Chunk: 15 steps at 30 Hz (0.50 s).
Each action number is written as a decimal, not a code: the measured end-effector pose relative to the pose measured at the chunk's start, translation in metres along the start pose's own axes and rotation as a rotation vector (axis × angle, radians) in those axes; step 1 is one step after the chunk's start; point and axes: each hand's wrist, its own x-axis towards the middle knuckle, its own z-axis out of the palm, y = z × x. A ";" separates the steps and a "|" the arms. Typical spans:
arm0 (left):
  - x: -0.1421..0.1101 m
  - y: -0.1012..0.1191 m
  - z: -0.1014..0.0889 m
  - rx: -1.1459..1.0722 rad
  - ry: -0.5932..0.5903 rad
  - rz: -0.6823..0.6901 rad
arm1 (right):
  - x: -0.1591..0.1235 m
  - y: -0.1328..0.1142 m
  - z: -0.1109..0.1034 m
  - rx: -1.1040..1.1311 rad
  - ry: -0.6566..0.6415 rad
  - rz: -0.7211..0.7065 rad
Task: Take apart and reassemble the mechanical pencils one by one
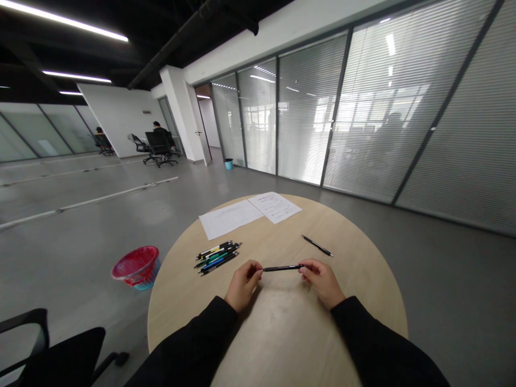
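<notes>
Pens (217,257) with yellow, green, blue and black on them lie in a loose pile on the round table (358,252), beyond the left hand (243,286) and off to its left. Left finger and thumb pinch one end of a black pen (282,267), and the right hand (323,281) pinches the other, so it spans the gap between them above the tabletop. Just beyond the right hand, a second dark pen (317,245) lies slantwise, well apart from the pile. Two paper sheets (231,219) lie farther back, near the far rim. On the floor to the left stand a red-lined basket (139,281), close by the table, and a black chair (68,355), nearer the person.
</notes>
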 end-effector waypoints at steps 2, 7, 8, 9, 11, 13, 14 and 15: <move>0.000 0.000 0.000 0.003 -0.007 -0.028 | 0.000 0.000 0.000 0.001 0.002 0.003; 0.000 0.000 0.000 0.092 -0.015 -0.039 | -0.001 -0.002 0.001 0.004 -0.007 -0.003; 0.000 0.000 0.000 0.115 -0.016 -0.034 | -0.001 -0.002 0.001 0.004 -0.009 -0.004; 0.000 0.000 -0.001 0.137 -0.016 -0.030 | -0.001 -0.003 0.001 0.004 -0.012 -0.002; 0.000 0.000 -0.001 0.170 -0.025 -0.029 | -0.002 -0.005 0.001 0.003 -0.015 0.004; 0.000 -0.002 -0.001 0.164 -0.035 -0.037 | -0.003 -0.007 0.002 0.002 -0.017 0.010; 0.000 -0.003 -0.001 0.142 -0.037 -0.038 | -0.003 -0.008 0.002 0.002 -0.016 0.013; 0.000 -0.004 -0.001 0.114 -0.034 -0.036 | -0.003 -0.009 0.002 0.002 -0.014 0.015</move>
